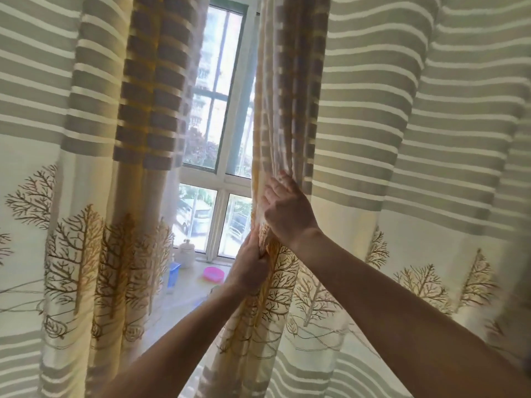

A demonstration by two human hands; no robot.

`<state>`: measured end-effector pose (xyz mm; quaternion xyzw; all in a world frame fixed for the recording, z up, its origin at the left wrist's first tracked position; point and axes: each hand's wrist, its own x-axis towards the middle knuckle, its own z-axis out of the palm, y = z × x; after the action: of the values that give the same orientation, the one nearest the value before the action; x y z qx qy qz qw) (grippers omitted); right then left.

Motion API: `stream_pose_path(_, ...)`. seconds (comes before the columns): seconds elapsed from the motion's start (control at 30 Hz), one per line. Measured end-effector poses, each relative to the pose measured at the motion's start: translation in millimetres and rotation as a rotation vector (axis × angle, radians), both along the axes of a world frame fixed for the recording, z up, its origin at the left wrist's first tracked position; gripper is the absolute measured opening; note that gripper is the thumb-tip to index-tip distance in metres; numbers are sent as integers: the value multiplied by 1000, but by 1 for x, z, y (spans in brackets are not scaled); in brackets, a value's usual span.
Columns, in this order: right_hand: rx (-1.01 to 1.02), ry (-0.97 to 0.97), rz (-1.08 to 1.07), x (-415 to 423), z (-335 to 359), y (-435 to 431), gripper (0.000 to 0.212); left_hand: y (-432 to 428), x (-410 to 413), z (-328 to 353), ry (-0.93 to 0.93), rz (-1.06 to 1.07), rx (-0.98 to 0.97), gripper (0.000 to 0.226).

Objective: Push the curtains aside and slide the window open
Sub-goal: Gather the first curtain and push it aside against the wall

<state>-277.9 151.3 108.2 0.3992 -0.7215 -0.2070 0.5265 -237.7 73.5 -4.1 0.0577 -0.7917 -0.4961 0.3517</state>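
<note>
Two cream curtains with grey stripes and brown tree prints hang before a white-framed window (pixel 227 116). The left curtain (pixel 94 168) hangs bunched at the left. A gap between them shows the glass panes. My left hand (pixel 248 265) is clenched on the inner edge of the right curtain (pixel 388 139) at the tree band. Just above it, my right hand (pixel 287 208) presses on the gathered folds of the same edge, fingers wrapped into the cloth. The window's sash looks closed; its handle is hidden.
On the sill (pixel 189 294) below the panes stand a white lidded jar (pixel 186 252), a blue box (pixel 173 275) and a pink round dish (pixel 213 273). Parked cars and trees show outside through the glass.
</note>
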Motion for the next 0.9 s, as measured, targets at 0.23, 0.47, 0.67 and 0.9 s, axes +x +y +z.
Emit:
stream_pose_path(0.23, -19, 6, 44, -32, 6, 49, 45, 51, -28, 9, 29, -11, -28, 72)
stream_pose_path(0.47, -11, 19, 14, -56, 12, 97, 46, 98, -53, 15, 10, -3, -85, 79)
stream_pose_path(0.67, -22, -4, -32, -78, 18, 146, 42, 149, -84, 15, 47, -9, -111, 72)
stream_pose_path(0.9, -33, -28, -95, -109, 21, 194, 29, 199, -125, 19, 90, -19, -188, 62)
